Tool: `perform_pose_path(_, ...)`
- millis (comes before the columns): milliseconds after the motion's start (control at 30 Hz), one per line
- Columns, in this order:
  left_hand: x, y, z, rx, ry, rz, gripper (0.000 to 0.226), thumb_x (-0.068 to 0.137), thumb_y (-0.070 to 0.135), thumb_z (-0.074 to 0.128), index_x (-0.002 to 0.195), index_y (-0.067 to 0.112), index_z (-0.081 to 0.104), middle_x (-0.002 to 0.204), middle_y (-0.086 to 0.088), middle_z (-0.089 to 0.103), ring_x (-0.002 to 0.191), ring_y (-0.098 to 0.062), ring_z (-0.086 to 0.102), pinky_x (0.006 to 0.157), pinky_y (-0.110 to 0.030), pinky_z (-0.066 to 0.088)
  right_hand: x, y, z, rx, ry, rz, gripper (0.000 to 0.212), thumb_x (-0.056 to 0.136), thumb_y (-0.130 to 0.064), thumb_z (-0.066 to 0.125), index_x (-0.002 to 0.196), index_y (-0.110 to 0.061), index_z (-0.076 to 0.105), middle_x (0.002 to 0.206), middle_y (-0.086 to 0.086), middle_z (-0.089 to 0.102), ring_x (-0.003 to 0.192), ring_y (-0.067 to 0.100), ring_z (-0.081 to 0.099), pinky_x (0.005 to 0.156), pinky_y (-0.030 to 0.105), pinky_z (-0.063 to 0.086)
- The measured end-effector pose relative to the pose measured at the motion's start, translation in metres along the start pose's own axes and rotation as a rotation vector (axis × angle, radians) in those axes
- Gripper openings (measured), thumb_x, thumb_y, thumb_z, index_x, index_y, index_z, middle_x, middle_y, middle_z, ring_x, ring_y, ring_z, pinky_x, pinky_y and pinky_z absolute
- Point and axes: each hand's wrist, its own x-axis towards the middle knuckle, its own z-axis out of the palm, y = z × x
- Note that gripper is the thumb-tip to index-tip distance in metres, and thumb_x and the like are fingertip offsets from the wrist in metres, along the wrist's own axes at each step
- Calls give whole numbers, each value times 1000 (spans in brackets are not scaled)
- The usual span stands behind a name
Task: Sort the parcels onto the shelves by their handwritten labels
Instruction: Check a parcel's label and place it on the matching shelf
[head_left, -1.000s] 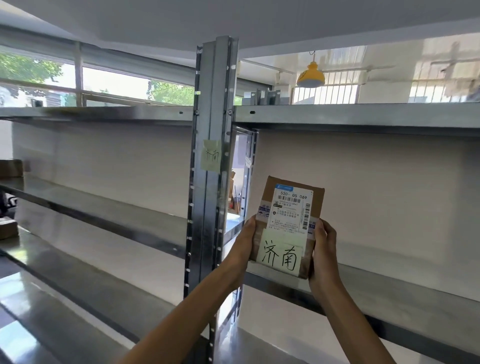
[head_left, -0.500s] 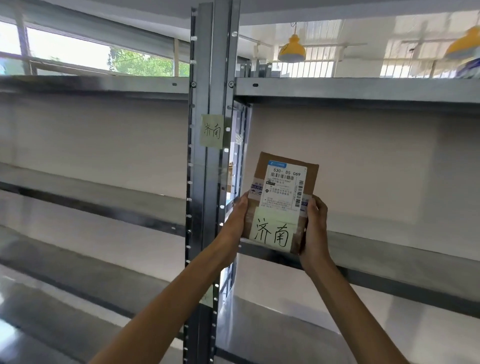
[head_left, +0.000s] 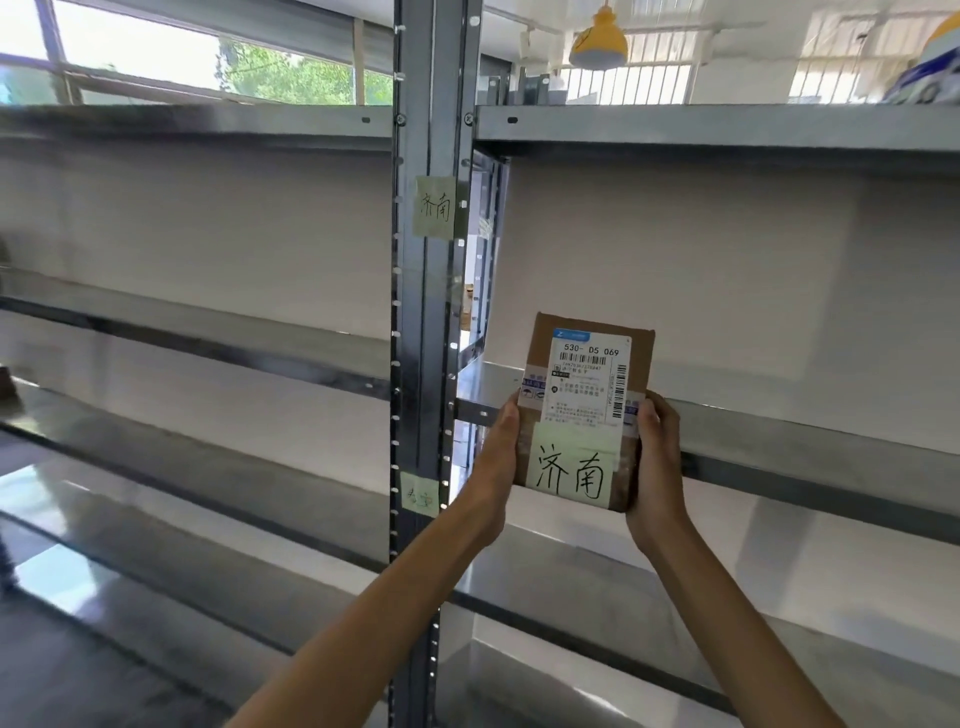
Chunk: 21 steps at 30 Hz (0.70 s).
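A small brown cardboard parcel (head_left: 589, 410) stands upright in front of the right-hand shelf bay, with a white shipping label and a pale green note reading 济南. My left hand (head_left: 498, 457) grips its left edge and my right hand (head_left: 658, 457) grips its right edge. A matching green note with 济南 (head_left: 435, 206) is stuck on the steel upright (head_left: 434, 322), above the parcel's height. The metal shelf (head_left: 800, 441) runs just behind the parcel's lower half.
A second green note (head_left: 420, 494) with other writing sits lower on the upright. Bare metal shelves (head_left: 197, 332) stretch left at several levels. A top shelf (head_left: 717, 124) crosses overhead. A brown box edge (head_left: 6, 384) shows at far left.
The view has tilted up and shifted left, so the 济南 note on the upright is now plainly readable. The parcel stays held in both hands, now lower and to the right in view.
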Motion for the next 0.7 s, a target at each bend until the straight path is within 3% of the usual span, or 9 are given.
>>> perform_pose_path(200,-10,4,-3,-6,22,-24,45,95,54,24,117,32,56,98,6,70,93,-13,66,83,-34,51,-13,-8,4,-18,-4,1,17,96,-39,43,110,-41,54,110,-11,68,91,6,70,66,32,58)
perform_pose_path(400,18,11,-2,-18,39,-65,39,97,51,25,101,32,59,85,3,71,80,-15,66,73,-31,51,3,-11,16,-107,28,-9,35,98,-41,38,129,-37,52,118,-9,66,101,11,67,67,33,60)
perform_pose_path(600,71,31,-11,-45,6,-67,39,98,50,24,94,32,59,82,4,71,78,-17,67,89,-42,51,46,-13,37,-121,51,30,30,96,-44,40,120,-41,57,117,-5,68,97,15,69,75,42,60)
perform_pose_path(700,104,42,-24,-10,7,-76,38,99,48,25,90,32,58,75,3,72,73,-17,69,76,-37,56,67,-6,50,-89,12,52,37,98,-41,36,131,-34,50,122,-3,65,102,15,66,75,39,60)
